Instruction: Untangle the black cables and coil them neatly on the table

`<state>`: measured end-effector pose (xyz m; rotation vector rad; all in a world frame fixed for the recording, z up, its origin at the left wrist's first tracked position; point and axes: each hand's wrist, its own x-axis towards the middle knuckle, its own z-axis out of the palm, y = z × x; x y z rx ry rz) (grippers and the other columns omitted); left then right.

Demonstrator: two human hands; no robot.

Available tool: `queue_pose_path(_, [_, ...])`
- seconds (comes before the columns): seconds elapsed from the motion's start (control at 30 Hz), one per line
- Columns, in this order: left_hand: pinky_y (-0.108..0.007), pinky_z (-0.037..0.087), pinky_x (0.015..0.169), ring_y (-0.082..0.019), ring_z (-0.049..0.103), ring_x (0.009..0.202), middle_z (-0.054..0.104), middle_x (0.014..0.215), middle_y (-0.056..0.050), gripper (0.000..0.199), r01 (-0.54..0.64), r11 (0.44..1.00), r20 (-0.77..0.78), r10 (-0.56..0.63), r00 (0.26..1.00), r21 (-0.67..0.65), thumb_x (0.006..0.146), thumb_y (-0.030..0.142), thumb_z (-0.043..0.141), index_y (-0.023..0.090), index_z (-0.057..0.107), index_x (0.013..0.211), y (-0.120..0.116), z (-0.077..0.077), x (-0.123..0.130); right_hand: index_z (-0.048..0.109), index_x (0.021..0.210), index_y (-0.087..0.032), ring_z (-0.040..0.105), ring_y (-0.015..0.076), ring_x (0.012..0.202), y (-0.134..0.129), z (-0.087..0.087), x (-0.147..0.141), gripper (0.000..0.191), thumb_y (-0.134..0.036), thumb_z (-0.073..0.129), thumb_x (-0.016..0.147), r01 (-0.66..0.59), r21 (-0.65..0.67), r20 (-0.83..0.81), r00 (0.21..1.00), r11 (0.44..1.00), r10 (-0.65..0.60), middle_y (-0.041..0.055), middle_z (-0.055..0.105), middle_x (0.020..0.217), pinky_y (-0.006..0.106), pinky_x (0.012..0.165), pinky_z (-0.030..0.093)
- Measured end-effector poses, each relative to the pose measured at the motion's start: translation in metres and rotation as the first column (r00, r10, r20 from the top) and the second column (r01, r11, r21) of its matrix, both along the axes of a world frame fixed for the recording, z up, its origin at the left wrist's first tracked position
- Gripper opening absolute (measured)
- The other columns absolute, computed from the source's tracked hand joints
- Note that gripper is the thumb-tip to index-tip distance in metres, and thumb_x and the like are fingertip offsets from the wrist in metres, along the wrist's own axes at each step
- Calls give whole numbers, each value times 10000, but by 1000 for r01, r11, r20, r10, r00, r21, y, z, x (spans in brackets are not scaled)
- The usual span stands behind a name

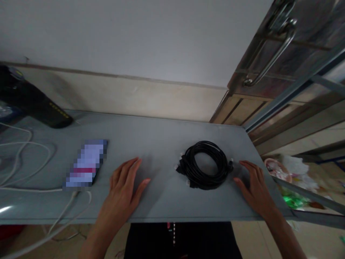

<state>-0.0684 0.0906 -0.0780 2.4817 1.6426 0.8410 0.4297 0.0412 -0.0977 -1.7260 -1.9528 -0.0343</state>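
Observation:
A coiled black cable (pixel 194 169) lies flat on the grey table, its loops gathered in a ring with plug ends showing on the left and right sides. My right hand (pixel 253 185) is just right of the coil, thumb and fingers apart, with a small gap to the nearest plug. To the left of the cable, farther off, my left hand (pixel 125 185) hovers over or rests on the table; I cannot tell which. Its thumb is spread from the fingers and nothing is in it. Both palms face inward toward the coil.
A phone with a blurred screen (pixel 87 163) lies left of my left hand, with white cords (pixel 35 189) around it. A black bottle-shaped object (pixel 35 99) stands at the back left. The table (pixel 161 135) meets a wall; a metal frame (pixel 293 88) and basket (pixel 279 171) are right.

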Motion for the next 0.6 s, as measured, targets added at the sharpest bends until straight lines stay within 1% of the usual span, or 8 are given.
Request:
queue_pose_path(0.27, [-678,484,1239,-425,536,1509,583,1632,-198,676,2,1000,-23,-2,1000,-9,1172,577,492,244,350,1742,-2,0,5,503,1556,-238,587,416,1375,4,-8,4,587,-638,559,1129,1,47,-6,1000,999,-1,174,622,1456,673,1171,508])
queue_pose_path(0.47, [-678,489,1244,-411,539,1510,581,1632,-181,667,-5,1000,-37,5,999,-12,1172,591,480,265,353,1740,-1,1,6,475,1570,-242,571,419,1406,5,-8,3,586,-637,527,1141,-4,11,-20,1000,1000,4,184,602,1492,668,1206,489])
queue_pose_path(0.6, [-677,493,1244,-403,541,1502,583,1622,-172,664,-3,1000,-57,2,998,-22,1174,585,480,274,345,1744,0,0,4,473,1579,-245,580,430,1397,5,-8,2,585,-628,530,1141,0,8,-23,1000,1000,0,192,611,1488,669,1191,499])
